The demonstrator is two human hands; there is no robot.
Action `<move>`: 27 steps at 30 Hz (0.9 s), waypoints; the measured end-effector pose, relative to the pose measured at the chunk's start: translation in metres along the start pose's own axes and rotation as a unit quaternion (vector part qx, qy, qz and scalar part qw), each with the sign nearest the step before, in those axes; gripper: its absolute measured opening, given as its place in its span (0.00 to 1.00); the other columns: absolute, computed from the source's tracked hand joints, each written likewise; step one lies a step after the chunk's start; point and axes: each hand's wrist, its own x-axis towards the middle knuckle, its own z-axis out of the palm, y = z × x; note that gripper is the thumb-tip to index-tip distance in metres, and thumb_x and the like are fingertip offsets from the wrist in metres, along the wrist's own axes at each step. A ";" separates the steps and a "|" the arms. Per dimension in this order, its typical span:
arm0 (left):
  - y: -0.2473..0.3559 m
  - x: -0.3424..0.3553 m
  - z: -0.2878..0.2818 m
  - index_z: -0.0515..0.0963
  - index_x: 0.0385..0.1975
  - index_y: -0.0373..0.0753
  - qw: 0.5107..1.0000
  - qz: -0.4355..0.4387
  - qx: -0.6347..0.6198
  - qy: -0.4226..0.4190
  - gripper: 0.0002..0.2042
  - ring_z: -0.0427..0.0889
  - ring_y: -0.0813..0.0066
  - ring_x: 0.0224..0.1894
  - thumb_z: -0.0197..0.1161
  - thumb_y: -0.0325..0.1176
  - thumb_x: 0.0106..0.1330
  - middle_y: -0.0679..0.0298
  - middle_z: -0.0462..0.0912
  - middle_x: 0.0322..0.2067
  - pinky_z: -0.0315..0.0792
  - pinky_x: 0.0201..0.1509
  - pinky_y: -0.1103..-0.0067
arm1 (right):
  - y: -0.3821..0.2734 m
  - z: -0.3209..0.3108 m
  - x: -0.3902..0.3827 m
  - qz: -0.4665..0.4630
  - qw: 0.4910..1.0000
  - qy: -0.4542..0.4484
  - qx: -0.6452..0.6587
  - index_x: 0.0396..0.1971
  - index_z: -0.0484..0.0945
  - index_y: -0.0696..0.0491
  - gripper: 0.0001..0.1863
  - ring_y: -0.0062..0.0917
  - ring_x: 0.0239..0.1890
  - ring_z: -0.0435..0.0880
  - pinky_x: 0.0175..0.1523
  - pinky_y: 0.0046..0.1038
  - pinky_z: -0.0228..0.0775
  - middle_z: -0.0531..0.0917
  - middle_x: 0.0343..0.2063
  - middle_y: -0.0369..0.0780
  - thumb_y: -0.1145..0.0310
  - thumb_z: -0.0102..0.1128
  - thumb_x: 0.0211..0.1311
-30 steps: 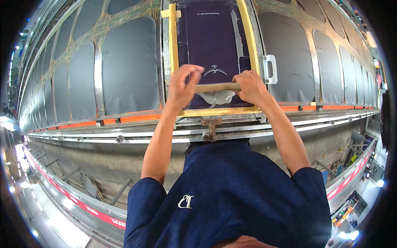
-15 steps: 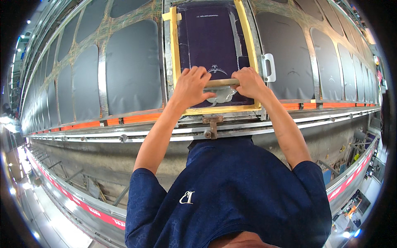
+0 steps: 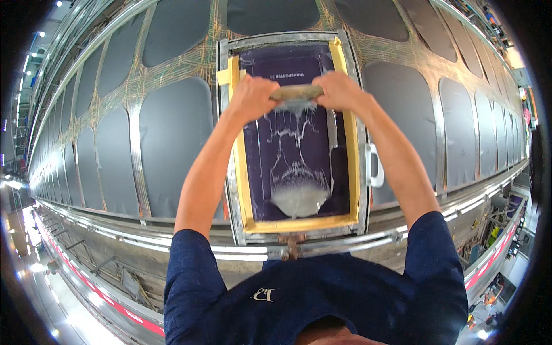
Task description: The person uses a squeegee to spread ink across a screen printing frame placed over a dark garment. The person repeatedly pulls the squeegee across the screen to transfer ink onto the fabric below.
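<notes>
two bare hands are clamped on one wooden bar: the left hand (image 3: 253, 99) has its fingers closed around the left end, the right hand (image 3: 340, 92) grips the right end. the wooden bar (image 3: 297, 92) lies crosswise over the upper part of the metal frame (image 3: 282, 39), inside its side edges. just under the bar it is blurred, so i cannot tell whether its lower edge touches the dark sheet (image 3: 267, 146) stretched within the frame. thin whitish streaks run down that sheet, and a pale puddle (image 3: 299, 200) sits near the frame's bottom edge. yellow tape (image 3: 299, 225) lines the frame's left, right and bottom edges inside. a white handle (image 3: 377, 165) is just beside the frame on its right, partly behind the right forearm. a rusty bracket (image 3: 292, 246) is at the frame's bottom edge. dark grey panels (image 3: 175, 146) lie left, right and above the frame. a dark blue shirt (image 3: 345, 293) is below it.
</notes>
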 end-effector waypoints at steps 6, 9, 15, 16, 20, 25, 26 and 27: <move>-0.081 0.107 -0.003 0.85 0.39 0.47 0.996 -0.078 -0.010 -0.032 0.19 0.86 0.55 0.36 0.72 0.54 0.58 0.58 0.86 0.29 0.78 0.43 0.62 | 0.072 -0.034 0.118 0.019 0.999 -0.039 0.003 0.36 0.83 0.55 0.17 0.39 0.37 0.87 0.45 0.39 0.77 0.88 0.32 0.45 0.59 0.74 0.52; -0.093 0.110 -0.003 0.86 0.46 0.50 0.995 -0.099 -0.013 -0.026 0.21 0.87 0.59 0.34 0.74 0.55 0.57 0.59 0.86 0.26 0.78 0.42 0.64 | 0.072 -0.060 0.132 0.019 0.993 -0.079 0.087 0.35 0.86 0.57 0.20 0.44 0.34 0.88 0.40 0.40 0.77 0.87 0.30 0.52 0.58 0.74 0.46; -0.062 0.092 0.000 0.87 0.45 0.51 0.989 -0.136 -0.033 -0.054 0.20 0.86 0.59 0.29 0.74 0.54 0.58 0.60 0.85 0.23 0.76 0.38 0.66 | 0.062 -0.023 0.096 0.028 0.999 -0.040 0.023 0.34 0.86 0.58 0.19 0.44 0.33 0.88 0.40 0.40 0.77 0.87 0.29 0.52 0.59 0.73 0.46; -0.052 0.083 -0.003 0.87 0.41 0.50 0.993 -0.109 -0.031 -0.027 0.18 0.86 0.57 0.31 0.73 0.53 0.57 0.59 0.85 0.24 0.77 0.39 0.64 | 0.060 -0.013 0.084 0.015 1.000 -0.027 0.000 0.33 0.86 0.58 0.19 0.44 0.33 0.88 0.39 0.40 0.77 0.87 0.29 0.52 0.58 0.73 0.46; -0.006 0.005 0.018 0.84 0.30 0.45 0.995 -0.072 -0.066 0.028 0.14 0.86 0.55 0.34 0.73 0.48 0.56 0.60 0.85 0.25 0.77 0.41 0.62 | 0.004 0.002 0.016 0.018 0.998 -0.041 0.034 0.37 0.84 0.53 0.14 0.43 0.38 0.86 0.43 0.41 0.76 0.86 0.30 0.47 0.60 0.72 0.55; 0.096 -0.118 0.038 0.81 0.24 0.43 0.999 -0.014 -0.042 0.026 0.11 0.85 0.61 0.31 0.73 0.43 0.53 0.63 0.84 0.24 0.72 0.44 0.65 | -0.074 0.045 -0.122 0.046 0.995 -0.053 0.067 0.32 0.84 0.54 0.12 0.44 0.40 0.85 0.47 0.42 0.76 0.86 0.30 0.47 0.63 0.73 0.52; 0.115 -0.142 0.043 0.81 0.24 0.43 0.999 -0.013 -0.032 0.005 0.10 0.84 0.63 0.31 0.73 0.41 0.52 0.64 0.85 0.25 0.71 0.45 0.66 | -0.086 0.055 -0.148 0.051 0.994 -0.074 0.055 0.33 0.84 0.53 0.11 0.43 0.43 0.83 0.49 0.42 0.74 0.86 0.32 0.44 0.64 0.72 0.52; 0.133 -0.170 0.047 0.81 0.26 0.44 0.998 -0.013 -0.061 0.015 0.10 0.84 0.65 0.32 0.74 0.39 0.50 0.66 0.85 0.26 0.70 0.46 0.66 | -0.102 0.066 -0.172 0.057 0.993 -0.095 0.047 0.36 0.85 0.52 0.14 0.42 0.47 0.82 0.52 0.42 0.73 0.86 0.36 0.44 0.63 0.74 0.52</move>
